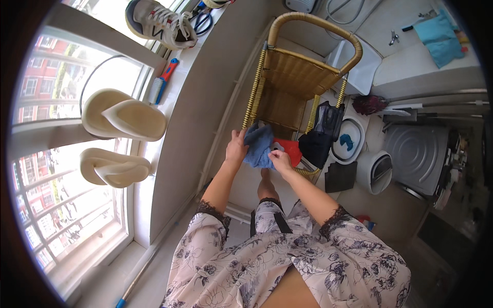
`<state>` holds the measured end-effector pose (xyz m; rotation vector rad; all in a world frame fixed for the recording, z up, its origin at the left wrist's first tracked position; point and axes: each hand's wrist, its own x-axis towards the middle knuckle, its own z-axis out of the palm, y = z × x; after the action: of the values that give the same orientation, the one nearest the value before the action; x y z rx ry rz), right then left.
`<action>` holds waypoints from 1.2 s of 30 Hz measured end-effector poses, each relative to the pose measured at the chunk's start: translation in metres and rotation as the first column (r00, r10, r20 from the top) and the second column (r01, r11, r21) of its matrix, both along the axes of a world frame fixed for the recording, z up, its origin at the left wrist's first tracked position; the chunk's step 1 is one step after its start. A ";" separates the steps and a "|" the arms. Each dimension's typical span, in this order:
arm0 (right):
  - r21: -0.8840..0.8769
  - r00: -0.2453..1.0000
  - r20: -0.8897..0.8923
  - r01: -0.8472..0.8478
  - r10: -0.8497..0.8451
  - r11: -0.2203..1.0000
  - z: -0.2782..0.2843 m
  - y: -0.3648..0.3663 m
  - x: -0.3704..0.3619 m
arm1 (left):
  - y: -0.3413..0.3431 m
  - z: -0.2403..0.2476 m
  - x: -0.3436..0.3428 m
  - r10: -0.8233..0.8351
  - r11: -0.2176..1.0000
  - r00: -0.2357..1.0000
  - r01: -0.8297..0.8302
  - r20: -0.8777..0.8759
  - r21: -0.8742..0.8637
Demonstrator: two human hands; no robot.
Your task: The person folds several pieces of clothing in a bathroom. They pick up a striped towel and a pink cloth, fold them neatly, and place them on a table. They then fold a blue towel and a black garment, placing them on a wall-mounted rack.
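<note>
A blue cloth [258, 147] lies bunched over the front of a rattan chair-like frame [285, 66] with a curved top bar. My left hand [236, 148] grips the cloth's left edge, beside the wrapped side rail; its fingertips are partly hidden. My right hand [280, 159] pinches the cloth's lower right side between thumb and fingers. Just right of the cloth lies a red piece [290, 150], partly covered. Beyond that, black fabric [314, 148] hangs over the frame's right side, below a dark mesh-like item [327, 119].
Cream flip-flops [123, 115], a red-and-blue brush [163, 82] and a sneaker [160, 24] line the window side at left. To the right are a white lidded bin [375, 172], a basin [349, 138] and a grey ridged appliance [415, 156]. A pole [134, 282] lies lower left.
</note>
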<state>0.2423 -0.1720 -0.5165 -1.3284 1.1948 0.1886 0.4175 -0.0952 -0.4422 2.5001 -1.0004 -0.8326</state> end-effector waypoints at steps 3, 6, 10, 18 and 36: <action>0.369 0.813 0.298 0.386 -0.501 0.846 0.035 -0.002 -0.026 | 0.019 -0.001 0.006 0.154 0.988 0.976 -0.146 -0.155 0.058; 0.711 0.538 0.319 0.408 -0.780 0.572 0.065 -0.003 -0.067 | 0.046 0.007 0.019 0.369 0.919 0.550 -0.338 -0.749 0.205; 0.939 0.467 -0.053 0.325 -0.883 0.115 0.149 -0.021 -0.094 | 0.066 0.037 -0.014 0.106 0.941 -0.144 -0.306 -0.984 0.146; 0.799 0.807 0.258 0.131 -0.532 0.586 0.204 -0.020 -0.176 | 0.033 0.101 -0.120 0.431 0.855 -0.430 -0.086 -0.793 0.512; 0.811 -0.371 0.381 0.573 -0.847 0.114 0.239 -0.006 -0.435 | -0.143 0.230 -0.346 -0.440 0.848 0.504 -0.039 -0.743 -0.529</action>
<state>-0.1929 -0.1779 -0.2771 0.1443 0.7282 -1.2888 0.0720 -0.2386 -0.2120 1.2286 -0.9526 -1.4554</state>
